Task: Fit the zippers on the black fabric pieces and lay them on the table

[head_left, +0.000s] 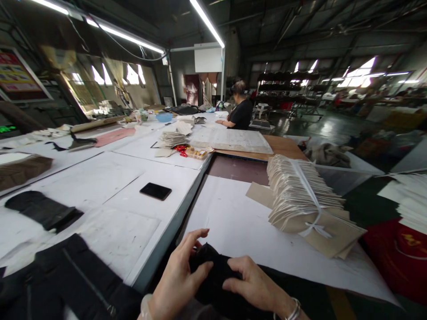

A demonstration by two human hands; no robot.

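Observation:
Low in the middle, a piece of black fabric [216, 278] is bunched up between my two hands. My left hand [182, 271] grips its left side, thumb on top and the index finger raised along the edge. My right hand [251, 282] pinches the fabric from the right with thumb and curled fingers. The lower end of the cloth drops out of view at the bottom. To the left lies a black garment with zippers [73, 280] on the white table. A smaller folded black piece [42, 211] is just beyond it.
A phone [155, 191] lies on the white table [123, 173]. A tied bundle of beige pieces [305, 195] stands on the right-hand surface [230, 209]. Farther back are a paper stack [170, 138], a plastic food box [196, 153] and a blue bowl [163, 117]. A person [238, 109] works at the far table.

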